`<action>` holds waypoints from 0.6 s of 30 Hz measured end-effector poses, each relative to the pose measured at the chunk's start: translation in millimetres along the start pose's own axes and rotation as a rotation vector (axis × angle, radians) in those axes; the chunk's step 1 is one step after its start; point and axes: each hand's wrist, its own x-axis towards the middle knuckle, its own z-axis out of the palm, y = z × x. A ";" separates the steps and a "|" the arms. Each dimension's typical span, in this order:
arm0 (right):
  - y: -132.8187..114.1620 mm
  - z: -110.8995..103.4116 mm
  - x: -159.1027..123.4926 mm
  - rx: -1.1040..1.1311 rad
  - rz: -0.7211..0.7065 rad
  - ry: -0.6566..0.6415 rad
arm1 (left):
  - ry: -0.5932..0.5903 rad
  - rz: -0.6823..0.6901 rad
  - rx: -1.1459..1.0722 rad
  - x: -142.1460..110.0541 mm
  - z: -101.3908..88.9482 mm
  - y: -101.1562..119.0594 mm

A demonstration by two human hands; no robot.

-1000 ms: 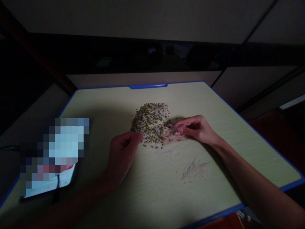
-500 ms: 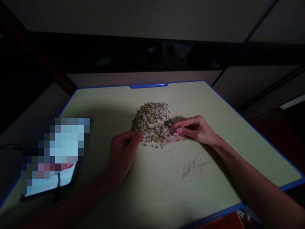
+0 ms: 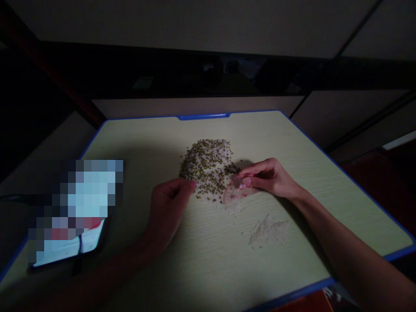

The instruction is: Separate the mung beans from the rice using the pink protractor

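While the left hand (image 3: 169, 210) stays pinched, the right hand (image 3: 271, 178), clamped on a clear sheet (image 3: 232, 192), has drawn its edge nearer.

We see a tabletop (image 3: 146, 143) with a pale wood-grain finish, smooth and matt, inside a blue rim (image 3: 203, 116) that looks like glossy plastic. We read the half-round sheet (image 3: 231, 191) as thin, see-through plastic, the mixed heap (image 3: 208, 162) as rough, the pale pile (image 3: 268, 229) as matt and the tablet screen (image 3: 92, 240) as glassy.
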 end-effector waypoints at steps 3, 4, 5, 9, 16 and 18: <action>1.5 0.4 0.1 -0.002 -0.014 0.022 | 0.017 -0.009 0.005 -1.5 0.7 2.1; 1.7 0.8 0.1 -0.010 -0.007 0.022 | 0.020 -0.012 0.004 -1.8 0.9 2.5; 1.7 1.3 0.0 -0.018 0.003 0.021 | 0.021 -0.013 -0.001 -1.9 1.0 2.5; -0.4 3.3 -0.7 -0.010 0.012 -0.007 | 0.006 -0.010 -0.013 -1.1 0.6 0.9; -6.0 8.4 -0.8 0.005 0.011 -0.023 | 0.005 -0.011 0.000 -1.0 0.6 1.3; -6.2 10.4 -0.8 0.018 0.012 -0.026 | 0.005 -0.008 0.003 -1.1 0.7 1.5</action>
